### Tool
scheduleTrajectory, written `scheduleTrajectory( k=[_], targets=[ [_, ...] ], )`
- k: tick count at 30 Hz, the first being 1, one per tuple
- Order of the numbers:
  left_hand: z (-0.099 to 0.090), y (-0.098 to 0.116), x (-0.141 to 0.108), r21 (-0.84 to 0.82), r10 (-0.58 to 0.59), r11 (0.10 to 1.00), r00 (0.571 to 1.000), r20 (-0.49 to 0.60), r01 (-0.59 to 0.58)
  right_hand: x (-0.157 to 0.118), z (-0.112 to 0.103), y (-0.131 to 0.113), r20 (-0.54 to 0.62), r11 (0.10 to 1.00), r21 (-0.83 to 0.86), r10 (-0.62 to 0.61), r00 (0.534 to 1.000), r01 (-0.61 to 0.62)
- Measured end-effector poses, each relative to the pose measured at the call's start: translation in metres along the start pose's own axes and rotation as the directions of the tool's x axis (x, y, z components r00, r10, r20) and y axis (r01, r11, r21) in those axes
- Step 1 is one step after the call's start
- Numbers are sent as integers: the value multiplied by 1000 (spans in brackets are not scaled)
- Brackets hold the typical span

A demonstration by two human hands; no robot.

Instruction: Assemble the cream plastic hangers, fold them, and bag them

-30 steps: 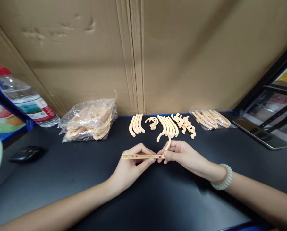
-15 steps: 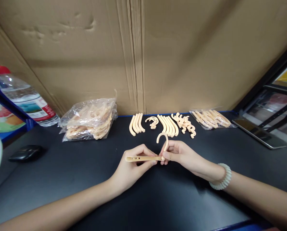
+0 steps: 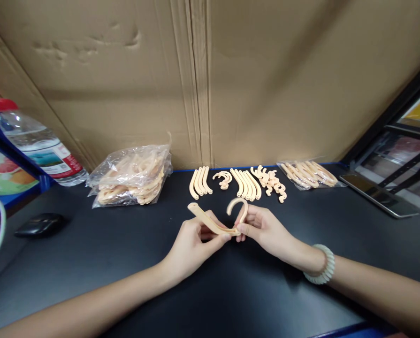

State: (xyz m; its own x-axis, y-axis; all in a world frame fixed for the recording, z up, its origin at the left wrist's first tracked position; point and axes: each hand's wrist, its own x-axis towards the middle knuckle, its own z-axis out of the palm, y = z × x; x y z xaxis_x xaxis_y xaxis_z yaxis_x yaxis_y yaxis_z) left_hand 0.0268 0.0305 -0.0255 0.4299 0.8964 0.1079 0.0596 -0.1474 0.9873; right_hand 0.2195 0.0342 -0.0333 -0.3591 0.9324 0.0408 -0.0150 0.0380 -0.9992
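Between thumb and fingers, my left hand [image 3: 192,246] grips a curved beige hanger arm [image 3: 206,218], its free end tilted up to the left. My right hand [image 3: 266,230] pinches the base of a beige hanger hook [image 3: 238,202], whose curl points up. Hook and arm meet at my right fingertips; how they join there is hidden. Behind my hands lie several loose hanger arms [image 3: 245,183] in a row, a smaller group of arms [image 3: 200,182], a few hooks [image 3: 224,179] and a heap of more hooks [image 3: 269,180].
A clear bag of beige pieces [image 3: 130,176] sits at the left, another bag [image 3: 306,173] at the right. A black mouse [image 3: 41,225] and a water bottle [image 3: 44,145] are far left. A phone-like slab [image 3: 378,195] lies right. Cardboard [image 3: 142,70] stands behind the black table [image 3: 210,300].
The hanger arm has turned in my left hand: its free end has swung upward and its broad face now shows. The hook has shifted slightly, and both hands keep their grip.
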Motion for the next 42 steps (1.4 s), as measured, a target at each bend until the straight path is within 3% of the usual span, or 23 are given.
scheduleTrajectory(
  k=[6,11,16,21,25,27,29,31,33,35,36,39,42],
  targets=[
    [1,-3,2,-112,-19,994,999,-46,14,-1,3,-4,-12,997,64,-36,999,37],
    [3,-5,4,-132,-31,991,994,-106,17,-1,4,-4,-92,996,14,-81,992,82],
    [8,-3,2,-137,-30,990,996,-85,18,-1,7,-1,-33,998,59,1,999,1],
    [9,-2,3,-270,-57,962,994,-90,31,4,-1,-4,-27,995,95,-29,999,31],
    [6,0,5,-218,-96,974,988,-121,68,10,-11,-7,-144,994,66,-78,986,88],
    [6,2,6,-174,-103,981,988,-112,82,12,-15,-8,-131,993,35,-110,985,115],
    [5,4,6,-155,-107,984,989,-106,89,15,-22,-9,-93,971,-132,-210,973,197],
    [5,4,6,-154,-113,983,988,-107,96,19,-31,-9,-3,821,-461,-381,925,337],
    [4,4,6,-166,-128,980,986,-107,109,25,-42,-8,152,499,-760,-488,859,418],
    [4,3,6,-181,-141,976,985,-101,122,32,-50,-5,274,206,-886,-487,829,415],
    [4,2,6,-191,-146,974,984,-99,125,35,-52,-3,303,121,-909,-470,829,400],
    [4,1,6,-212,-141,970,984,-109,116,42,-54,3,325,41,-924,-440,838,380],
    [4,4,6,-218,-132,970,984,-118,104,48,-54,9,301,98,-917,-470,830,387]
  ],
)
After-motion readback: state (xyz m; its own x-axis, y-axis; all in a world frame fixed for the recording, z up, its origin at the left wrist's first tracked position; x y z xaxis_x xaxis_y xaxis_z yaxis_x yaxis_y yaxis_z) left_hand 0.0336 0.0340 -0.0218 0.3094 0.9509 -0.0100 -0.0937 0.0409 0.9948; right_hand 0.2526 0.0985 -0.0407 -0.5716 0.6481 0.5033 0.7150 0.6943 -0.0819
